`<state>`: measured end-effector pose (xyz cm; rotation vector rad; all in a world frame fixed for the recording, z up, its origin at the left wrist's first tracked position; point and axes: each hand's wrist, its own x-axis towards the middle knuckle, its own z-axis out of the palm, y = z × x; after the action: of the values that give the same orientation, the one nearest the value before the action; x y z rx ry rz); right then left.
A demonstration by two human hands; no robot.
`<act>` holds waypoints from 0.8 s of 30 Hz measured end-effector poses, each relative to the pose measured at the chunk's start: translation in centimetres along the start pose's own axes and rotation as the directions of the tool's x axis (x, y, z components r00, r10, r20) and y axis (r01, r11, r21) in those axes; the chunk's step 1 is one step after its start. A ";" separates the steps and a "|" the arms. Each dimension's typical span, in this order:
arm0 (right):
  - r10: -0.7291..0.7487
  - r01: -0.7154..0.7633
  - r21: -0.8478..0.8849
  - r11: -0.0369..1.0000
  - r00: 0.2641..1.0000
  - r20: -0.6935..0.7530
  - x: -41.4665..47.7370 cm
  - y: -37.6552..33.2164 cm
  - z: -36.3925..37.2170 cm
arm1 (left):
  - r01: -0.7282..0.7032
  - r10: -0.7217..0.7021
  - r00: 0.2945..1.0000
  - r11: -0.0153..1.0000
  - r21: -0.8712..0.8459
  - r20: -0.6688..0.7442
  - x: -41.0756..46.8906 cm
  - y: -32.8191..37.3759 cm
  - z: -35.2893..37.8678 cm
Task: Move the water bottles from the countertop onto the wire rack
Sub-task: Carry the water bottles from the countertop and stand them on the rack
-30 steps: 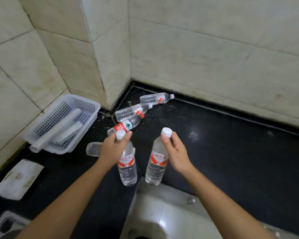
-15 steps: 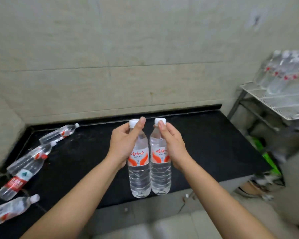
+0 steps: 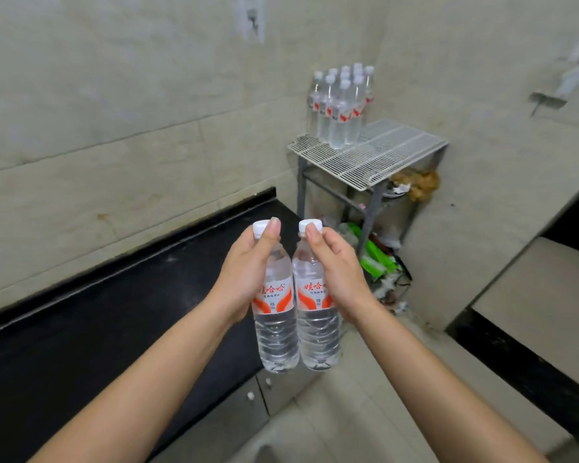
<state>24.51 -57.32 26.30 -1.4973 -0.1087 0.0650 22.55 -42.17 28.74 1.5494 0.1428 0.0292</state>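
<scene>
Beyond the black countertop (image 3: 81,329), the wire rack (image 3: 381,155) stands far right, a bottle cluster (image 3: 340,105) crowding its far-left corner. The left hand (image 3: 244,282) and right hand (image 3: 338,279) each grip one upright water bottle (image 3: 276,332) (a second (image 3: 318,329) touching it); best set down separately on bare wire.

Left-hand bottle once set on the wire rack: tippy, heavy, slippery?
The left hand holds a bottle that looks full, so probably heavy for its size. Tall and narrow, it may wobble on the wire rack. Ribbed lower body likely aids grip.

2 bare forearms, sleeveless; hands (image 3: 244,279) ungloved.
</scene>
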 end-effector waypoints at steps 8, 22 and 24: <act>-0.005 0.004 -0.002 1.000 0.987 -0.161 9.8 0.6 -10.0 | -0.062 0.070 0.980 0.997 -0.050 0.189 10.4 0.7 9.6; -0.197 0.177 -0.096 0.980 0.940 -0.278 32.2 -4.4 -25.6 | -0.132 0.164 0.969 0.976 -0.171 0.185 34.0 6.2 23.9; -0.195 0.175 -0.097 0.980 0.946 -0.259 34.4 -4.4 -27.7 | -0.158 0.186 0.970 0.973 -0.169 0.160 36.3 6.4 26.0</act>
<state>61.71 -81.28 29.90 -1.5485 -0.0334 -0.2958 61.82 -63.95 32.81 1.3976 -0.1316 0.0406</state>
